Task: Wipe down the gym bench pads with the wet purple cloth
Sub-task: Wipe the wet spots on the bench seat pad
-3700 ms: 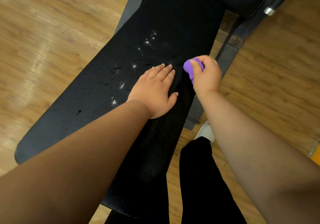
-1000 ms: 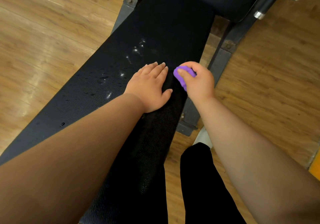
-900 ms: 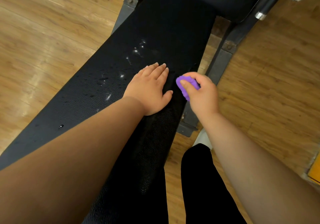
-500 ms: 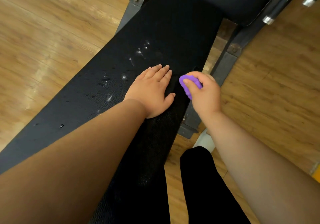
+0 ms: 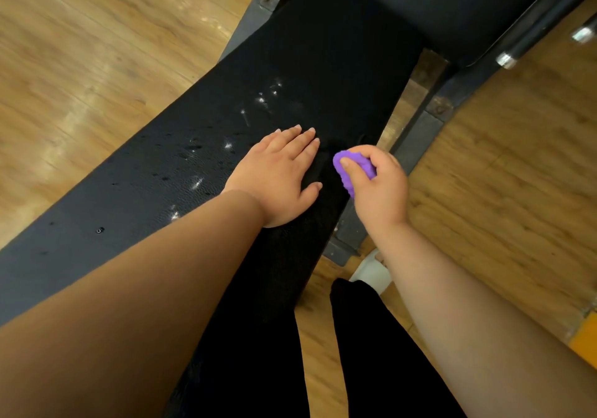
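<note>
Step in hand looks like wiping the near right edge of the bench pad [image 5: 307, 62]. Right hand [image 5: 379, 191] is curled tight round the cloth [image 5: 345, 180], thumb across the front, only a purple lump showing. Cloth sits at the pad's right edge, just beside the left hand [image 5: 279, 178], which lies flat on the pad, fingers straight and together, holding nothing. Hands close but not touching.

To do it well, probably open the wad out so more cloth meets the pad, press down, and run long overlapping strokes leftward. Lift the bracing hand off so its patch gets wiped too.

Pad is black and textured, with water drops [image 5: 197, 182] and shiny wet spots left of the flat hand, so that part likely still needs wiping.
</note>
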### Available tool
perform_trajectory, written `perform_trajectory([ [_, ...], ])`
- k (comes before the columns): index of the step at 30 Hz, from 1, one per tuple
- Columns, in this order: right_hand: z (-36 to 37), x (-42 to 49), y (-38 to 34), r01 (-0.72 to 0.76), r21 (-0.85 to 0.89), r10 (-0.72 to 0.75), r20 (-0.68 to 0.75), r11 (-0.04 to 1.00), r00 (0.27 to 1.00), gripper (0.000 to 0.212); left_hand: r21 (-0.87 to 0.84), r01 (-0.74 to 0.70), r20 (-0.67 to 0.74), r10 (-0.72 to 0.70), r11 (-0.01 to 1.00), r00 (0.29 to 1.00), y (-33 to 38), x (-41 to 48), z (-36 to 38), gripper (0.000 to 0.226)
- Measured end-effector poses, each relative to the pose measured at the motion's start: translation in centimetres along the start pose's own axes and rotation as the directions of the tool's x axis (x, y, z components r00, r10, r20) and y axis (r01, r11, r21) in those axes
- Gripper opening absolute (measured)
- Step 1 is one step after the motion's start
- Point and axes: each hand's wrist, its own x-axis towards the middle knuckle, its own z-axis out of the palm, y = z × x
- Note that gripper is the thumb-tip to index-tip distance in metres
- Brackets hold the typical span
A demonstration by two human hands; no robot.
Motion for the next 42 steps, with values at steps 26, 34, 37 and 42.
perform_trajectory([
  [26, -0.9, 3.3, 0.0, 0.169, -0.095, -0.160, 0.101, 0.981, 0.982, 0.002, 0.031, -0.023, -0.027, 0.024, 0.999, 0.999, -0.2, 0.7, 0.6, 0.072],
  [34, -1.3, 2.2, 1.4, 0.225, 0.038, -0.228, 0.199, 0.974, 0.953, 0.012, 0.070, -0.027, -0.030, 0.029, 0.997, 0.999, 0.0, 2.1, 0.5, 0.078],
  [37, -1.6, 5.0, 1.8, 0.249, -0.003, -0.245, 0.168, 0.968, 0.955, 0.004, 0.085, -0.024, 0.006, 0.023, 0.996, 1.000, 0.3, 3.6, 0.5, 0.080],
  [42, -0.8, 5.0, 2.9, 0.273, 0.063, -0.279, 0.167, 0.960, 0.946, 0.004, 0.095, -0.029, -0.018, 0.030, 0.995, 0.999, 0.5, 4.2, 1.2, 0.085],
])
